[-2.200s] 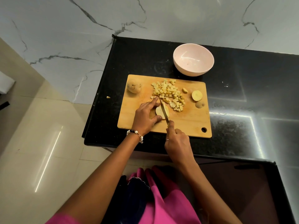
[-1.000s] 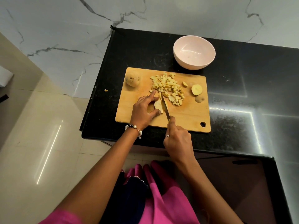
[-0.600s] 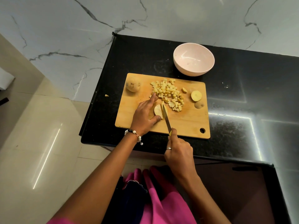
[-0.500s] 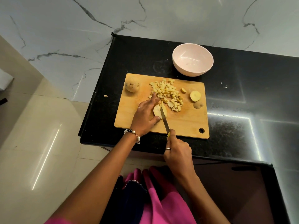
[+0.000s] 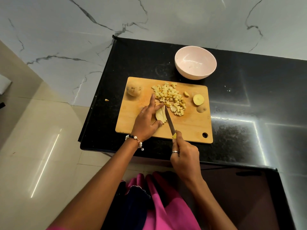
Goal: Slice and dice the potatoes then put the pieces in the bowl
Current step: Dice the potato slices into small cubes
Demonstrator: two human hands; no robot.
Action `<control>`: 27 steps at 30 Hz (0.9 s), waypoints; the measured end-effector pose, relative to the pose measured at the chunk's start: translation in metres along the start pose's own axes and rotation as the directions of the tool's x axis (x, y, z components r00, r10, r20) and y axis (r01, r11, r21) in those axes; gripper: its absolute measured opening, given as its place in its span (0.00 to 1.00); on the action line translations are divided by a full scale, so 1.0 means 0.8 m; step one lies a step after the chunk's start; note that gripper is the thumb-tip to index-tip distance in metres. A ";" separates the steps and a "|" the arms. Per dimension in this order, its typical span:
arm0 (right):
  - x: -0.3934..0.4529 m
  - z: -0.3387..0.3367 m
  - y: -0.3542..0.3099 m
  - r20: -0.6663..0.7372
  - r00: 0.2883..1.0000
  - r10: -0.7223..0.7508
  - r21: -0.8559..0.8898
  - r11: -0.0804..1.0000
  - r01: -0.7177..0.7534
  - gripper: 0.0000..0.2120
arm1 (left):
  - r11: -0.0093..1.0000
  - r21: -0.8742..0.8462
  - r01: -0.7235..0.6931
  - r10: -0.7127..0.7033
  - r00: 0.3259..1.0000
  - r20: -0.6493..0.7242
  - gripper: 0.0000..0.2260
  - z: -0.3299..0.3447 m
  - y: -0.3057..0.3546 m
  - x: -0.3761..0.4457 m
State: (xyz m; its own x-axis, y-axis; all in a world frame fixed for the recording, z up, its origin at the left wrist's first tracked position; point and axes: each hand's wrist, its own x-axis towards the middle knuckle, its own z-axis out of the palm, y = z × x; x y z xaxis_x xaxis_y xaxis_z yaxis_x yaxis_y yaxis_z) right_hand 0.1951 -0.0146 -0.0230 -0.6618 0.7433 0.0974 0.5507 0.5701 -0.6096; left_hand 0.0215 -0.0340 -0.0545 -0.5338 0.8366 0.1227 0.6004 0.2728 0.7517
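A wooden cutting board (image 5: 191, 128) lies on the black counter. My left hand (image 5: 147, 118) holds a sliced potato piece (image 5: 160, 115) between fingers and thumb. My right hand (image 5: 184, 155) grips a yellow-handled knife (image 5: 169, 121), whose blade lies along the right side of that piece. A heap of diced potato (image 5: 171, 97) covers the board's middle. A whole potato (image 5: 133, 89) sits at the far left corner. A cut half (image 5: 198, 99) and a skin-side piece (image 5: 201, 108) lie at the right. The pink bowl (image 5: 182, 68) stands behind the board, with no pieces visible in it.
The black counter (image 5: 249, 100) ends at an edge just left of the board, with a tiled floor (image 5: 41, 146) below. A small potato scrap (image 5: 106, 100) lies on the floor side of that edge. A marble wall (image 5: 149, 17) rises behind the bowl.
The knife has drawn back toward me through the potato piece, which now shows separate slices. My left hand's fingers have spread a little. The view has shifted slightly.
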 end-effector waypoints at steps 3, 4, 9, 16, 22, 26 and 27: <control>0.010 0.009 0.001 0.018 1.000 -0.014 -0.107 0.994 0.016 0.20 | 0.998 -0.054 0.008 -0.012 0.997 -0.081 0.47 -0.004 -0.004 -0.003; 0.013 0.013 0.000 0.025 1.000 -0.017 -0.144 0.989 0.020 0.21 | 0.998 -0.055 0.008 -0.013 0.995 -0.100 0.47 -0.004 -0.006 -0.004; 0.023 0.025 -0.002 0.088 0.996 -0.001 -0.214 0.977 0.019 0.21 | 0.999 -0.036 -0.017 0.013 0.994 -0.109 0.45 0.000 -0.009 -0.005; 0.028 0.035 -0.015 0.139 0.990 -0.010 -0.343 0.938 0.057 0.25 | 0.997 -0.081 0.018 -0.025 0.996 -0.091 0.43 -0.003 -0.013 -0.001; 0.042 0.036 -0.030 0.170 0.985 0.003 -0.453 0.888 0.076 0.27 | 0.995 -0.096 0.038 -0.050 0.991 -0.120 0.41 -0.001 -0.014 -0.001; -0.005 0.036 -0.019 0.155 0.988 0.025 -0.465 0.884 0.051 0.28 | 0.994 -0.091 0.055 -0.067 0.988 -0.140 0.42 0.001 -0.014 -0.002; -0.014 0.034 -0.016 0.152 0.988 0.017 -0.462 0.885 0.055 0.28 | 0.995 -0.089 0.054 -0.066 0.988 -0.138 0.41 0.001 -0.015 -0.001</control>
State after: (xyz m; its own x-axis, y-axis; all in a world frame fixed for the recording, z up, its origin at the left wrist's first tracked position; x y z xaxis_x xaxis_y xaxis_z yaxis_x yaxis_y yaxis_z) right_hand 0.1815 -0.0398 -0.0380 -0.7216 0.6915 -0.0335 0.6858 0.7074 -0.1711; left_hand 0.0153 -0.0373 -0.0642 -0.6495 0.7430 0.1615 0.5154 0.2741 0.8119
